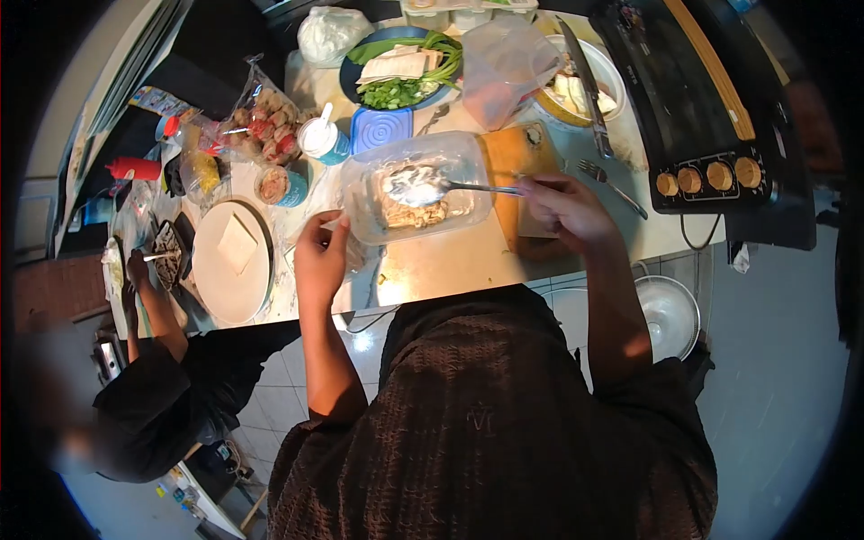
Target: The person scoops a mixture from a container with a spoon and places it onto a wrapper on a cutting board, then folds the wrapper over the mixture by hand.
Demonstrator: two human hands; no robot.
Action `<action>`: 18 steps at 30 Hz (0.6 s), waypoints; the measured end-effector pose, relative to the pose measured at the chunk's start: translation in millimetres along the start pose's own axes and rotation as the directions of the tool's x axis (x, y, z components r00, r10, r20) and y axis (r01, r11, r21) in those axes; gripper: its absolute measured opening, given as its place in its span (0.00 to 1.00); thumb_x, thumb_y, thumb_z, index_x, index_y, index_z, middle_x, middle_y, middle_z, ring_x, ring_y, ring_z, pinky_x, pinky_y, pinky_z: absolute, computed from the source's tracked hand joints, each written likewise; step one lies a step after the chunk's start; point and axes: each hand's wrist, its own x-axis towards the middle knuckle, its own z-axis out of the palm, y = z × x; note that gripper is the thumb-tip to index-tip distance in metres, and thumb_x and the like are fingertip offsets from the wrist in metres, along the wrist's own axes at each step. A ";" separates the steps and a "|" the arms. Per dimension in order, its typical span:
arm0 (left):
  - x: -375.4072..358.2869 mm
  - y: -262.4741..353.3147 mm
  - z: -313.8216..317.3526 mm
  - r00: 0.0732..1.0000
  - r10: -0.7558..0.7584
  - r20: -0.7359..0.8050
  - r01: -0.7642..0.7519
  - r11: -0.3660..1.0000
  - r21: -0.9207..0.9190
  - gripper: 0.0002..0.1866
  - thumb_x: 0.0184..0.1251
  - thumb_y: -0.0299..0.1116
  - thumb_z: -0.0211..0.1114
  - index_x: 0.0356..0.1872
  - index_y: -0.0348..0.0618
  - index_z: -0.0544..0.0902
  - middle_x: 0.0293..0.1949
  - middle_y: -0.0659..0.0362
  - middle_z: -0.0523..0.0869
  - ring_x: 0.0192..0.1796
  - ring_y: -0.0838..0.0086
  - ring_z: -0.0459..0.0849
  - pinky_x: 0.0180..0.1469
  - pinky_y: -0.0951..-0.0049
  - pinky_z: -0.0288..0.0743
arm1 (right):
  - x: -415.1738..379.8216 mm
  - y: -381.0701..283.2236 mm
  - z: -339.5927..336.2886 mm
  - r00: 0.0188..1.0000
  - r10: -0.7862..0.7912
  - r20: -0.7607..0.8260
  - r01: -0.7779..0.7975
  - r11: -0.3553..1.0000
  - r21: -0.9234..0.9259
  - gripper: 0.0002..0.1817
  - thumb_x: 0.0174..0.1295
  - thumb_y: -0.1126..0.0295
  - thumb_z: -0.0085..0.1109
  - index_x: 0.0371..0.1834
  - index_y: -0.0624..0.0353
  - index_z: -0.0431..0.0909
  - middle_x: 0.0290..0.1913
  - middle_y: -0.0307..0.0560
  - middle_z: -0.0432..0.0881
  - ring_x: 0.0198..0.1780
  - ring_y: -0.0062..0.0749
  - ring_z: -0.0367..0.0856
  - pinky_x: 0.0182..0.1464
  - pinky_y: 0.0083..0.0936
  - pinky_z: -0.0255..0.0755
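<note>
In front of me is a clear plastic container [481,171] with a light brown, crumbly mix and a white creamy substance in it. My right hand [565,209] is closed around the handle of a metal spoon [481,188]. The spoon's bowl carries white cream and is over the mix inside the container. My left hand [322,250] pinches the container's near left corner between thumb and fingers. Just beyond the container lie a blue square lid [382,131] and an open tub [324,141] with a white utensil in it.
A knife [585,85] lies across a bowl [614,76]; a fork [614,189] is near the black oven [711,108]. An orange-brown board [508,153] touches the container's right side. A plate [216,292] holds a pale square piece. Another person's hand [138,268] works at far left.
</note>
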 end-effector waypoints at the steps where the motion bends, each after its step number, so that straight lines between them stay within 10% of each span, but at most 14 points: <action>1: -0.2 9.1 1.6 0.998 0.018 -0.055 -0.017 1.000 0.006 0.11 0.68 0.36 0.65 0.42 0.37 0.82 0.18 0.65 0.74 0.20 0.85 0.66 0.23 0.79 0.57 | -9.7 1.2 -7.6 0.996 -0.053 -0.067 0.055 0.998 0.024 0.12 0.69 0.65 0.57 0.45 0.64 0.80 0.20 0.24 0.62 0.19 0.11 0.53 0.21 0.14 0.45; 8: -9.6 75.2 57.8 0.941 0.335 0.049 -0.318 0.925 -0.208 0.05 0.69 0.28 0.63 0.41 0.39 0.81 0.22 0.70 0.71 0.24 0.89 0.66 0.25 0.84 0.58 | -95.5 16.7 -73.6 0.921 -0.225 -0.318 0.266 0.960 0.089 0.12 0.68 0.64 0.56 0.44 0.62 0.78 0.18 0.29 0.61 0.18 0.16 0.56 0.22 0.18 0.48; 18: -16.4 112.6 196.7 0.657 0.606 0.449 -0.694 0.718 0.046 0.16 0.58 0.19 0.61 0.48 0.35 0.78 0.43 0.43 0.80 0.44 0.49 0.81 0.46 0.61 0.77 | -167.5 57.1 -110.8 0.761 -0.203 -0.616 0.347 0.930 0.122 0.11 0.67 0.66 0.59 0.42 0.63 0.82 0.16 0.28 0.61 0.17 0.13 0.52 0.21 0.17 0.44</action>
